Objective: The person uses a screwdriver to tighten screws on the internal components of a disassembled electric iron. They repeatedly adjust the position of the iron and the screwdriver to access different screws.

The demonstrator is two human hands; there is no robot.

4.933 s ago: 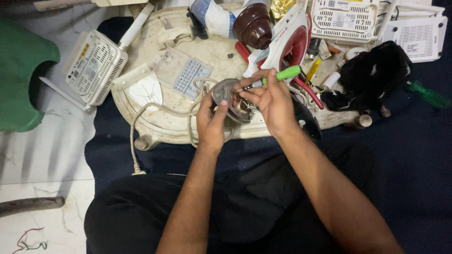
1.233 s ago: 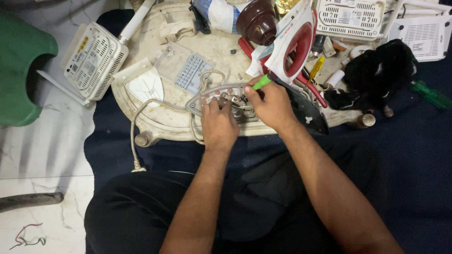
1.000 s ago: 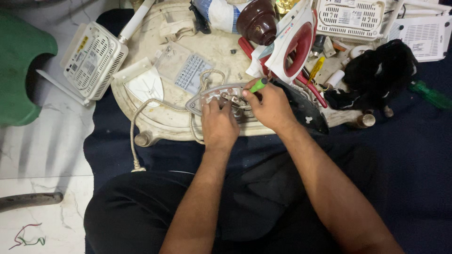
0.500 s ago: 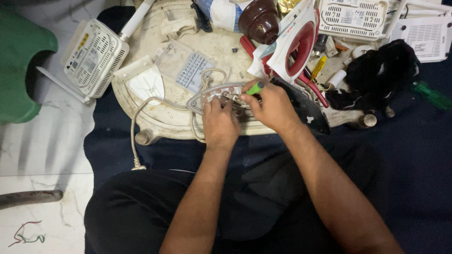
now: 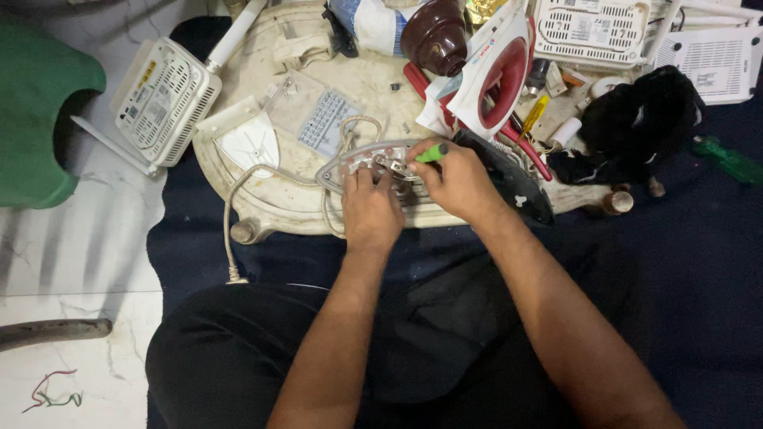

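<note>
A grey metal iron base [image 5: 350, 164] with exposed parts lies on a worn cream oval board [image 5: 262, 210]. My left hand [image 5: 369, 208] presses down on the base from the near side, fingers spread over it. My right hand [image 5: 457, 181] grips a green-handled screwdriver [image 5: 431, 152], its tip pointing left into the middle of the base. A white cord [image 5: 238, 206] runs from the base off the board's front edge. The black iron cover [image 5: 509, 179] lies just right of my right hand.
A red and white iron shell [image 5: 497, 75], a maroon round piece [image 5: 435, 36], red-handled pliers [image 5: 528, 155], white router boxes [image 5: 163, 99] [image 5: 592, 32], a black cloth [image 5: 644, 119] and a green stool [image 5: 40, 119] surround the board. I sit on a dark blue mat [image 5: 699, 262].
The iron base went from lifted in both hands to flat on the board. My right hand lowered the screwdriver's tip into it. Little has shifted over the last second.
</note>
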